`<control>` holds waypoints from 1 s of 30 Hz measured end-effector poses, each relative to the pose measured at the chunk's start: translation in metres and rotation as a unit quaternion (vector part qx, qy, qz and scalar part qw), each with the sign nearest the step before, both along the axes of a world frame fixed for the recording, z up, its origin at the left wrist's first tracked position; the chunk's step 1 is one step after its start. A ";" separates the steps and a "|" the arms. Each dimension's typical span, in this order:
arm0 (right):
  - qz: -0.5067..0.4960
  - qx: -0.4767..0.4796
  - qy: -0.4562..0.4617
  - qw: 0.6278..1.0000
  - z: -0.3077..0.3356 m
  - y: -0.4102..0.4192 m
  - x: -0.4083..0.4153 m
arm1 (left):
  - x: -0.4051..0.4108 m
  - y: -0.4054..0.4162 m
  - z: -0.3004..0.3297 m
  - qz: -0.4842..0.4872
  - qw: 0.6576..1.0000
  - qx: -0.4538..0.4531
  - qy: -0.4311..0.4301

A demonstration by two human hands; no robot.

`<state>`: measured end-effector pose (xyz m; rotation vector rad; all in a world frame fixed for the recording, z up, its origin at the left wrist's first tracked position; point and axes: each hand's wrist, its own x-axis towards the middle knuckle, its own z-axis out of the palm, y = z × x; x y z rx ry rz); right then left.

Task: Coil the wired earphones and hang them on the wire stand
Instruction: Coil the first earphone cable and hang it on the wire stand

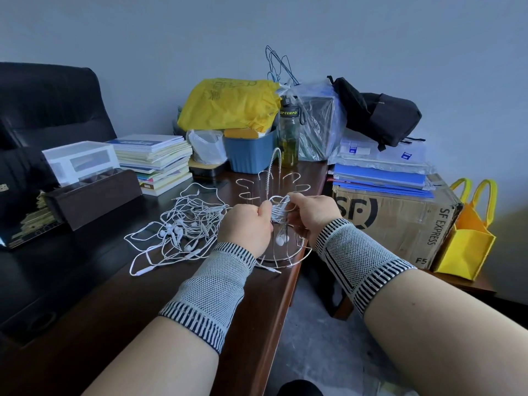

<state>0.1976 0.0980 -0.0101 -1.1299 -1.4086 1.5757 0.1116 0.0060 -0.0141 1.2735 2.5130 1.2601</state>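
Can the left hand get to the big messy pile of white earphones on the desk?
Probably yes. The messy pile lies just beside the left hand on the desk, nothing between them. But that hand grips the coiled earphones, so it must let go first.

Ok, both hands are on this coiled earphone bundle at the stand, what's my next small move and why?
Probably ease the white coiled earphone bundle onto the nearest hook of the silver wire stand, then let go. The left hand and right hand pinch it right at that hook, earbuds dangling below.
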 end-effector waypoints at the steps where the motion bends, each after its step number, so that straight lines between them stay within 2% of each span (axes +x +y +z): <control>1: -0.002 -0.002 -0.001 1.000 0.000 0.000 -0.001 | 0.001 0.001 0.000 0.004 1.000 -0.009 0.018; 4: 0.000 -0.005 -0.004 1.000 0.000 0.001 -0.002 | 0.001 0.005 0.002 0.013 0.998 -0.028 0.047; 10: 0.003 -0.011 -0.013 1.000 0.000 0.003 -0.004 | 0.002 0.006 0.004 -0.008 0.999 -0.024 -0.027; 17: 0.010 -0.034 0.027 0.999 -0.006 0.003 -0.002 | -0.001 0.001 -0.007 -0.041 0.997 -0.024 -0.052; 21: 0.018 -0.035 0.070 0.997 -0.011 0.003 0.002 | 0.005 -0.010 -0.013 -0.053 0.998 -0.017 -0.034; 24: 0.005 -0.025 0.102 0.994 -0.016 0.000 0.007 | 0.008 -0.015 -0.018 -0.092 0.995 -0.023 0.014; 26: -0.004 0.026 0.098 0.995 -0.020 -0.002 0.013 | 0.008 -0.015 -0.021 -0.115 0.992 -0.019 0.057; 27: -0.010 0.080 0.082 0.993 -0.023 -0.004 0.016 | 0.008 -0.015 -0.022 -0.125 0.989 -0.018 0.075; 30: 0.013 0.306 0.012 0.952 -0.029 -0.011 0.025 | 0.008 -0.016 -0.022 -0.148 0.978 -0.030 0.146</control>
